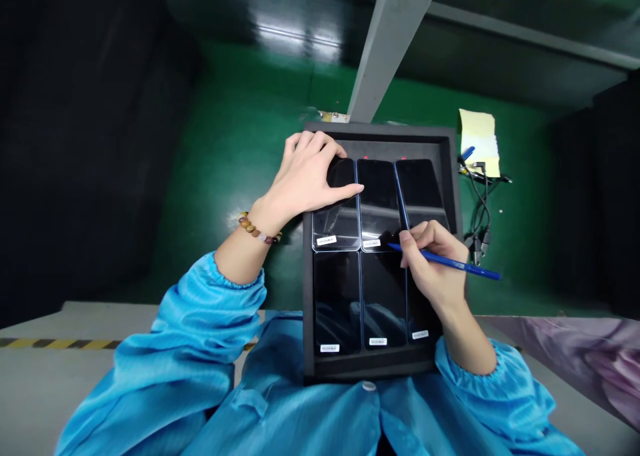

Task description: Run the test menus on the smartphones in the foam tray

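A black tray (380, 131) holds several dark phones in two rows, most with a small white label showing near the lower end. My left hand (307, 176) lies over the tray's upper left edge and the top left phone (336, 223), fingers spread, thumb reaching towards the top middle phone (377, 199). My right hand (436, 263) grips a blue pen (465, 267), its tip beside the white label (371, 243) of that middle phone. The lower part of the top right phone (423, 189) is hidden behind my right hand.
The tray rests on a green surface (225, 143) and reaches my body. Right of it lie yellow and white papers (479, 136), another pen and black cables (481, 209) with plugs. A grey metal post (385, 43) rises behind the tray.
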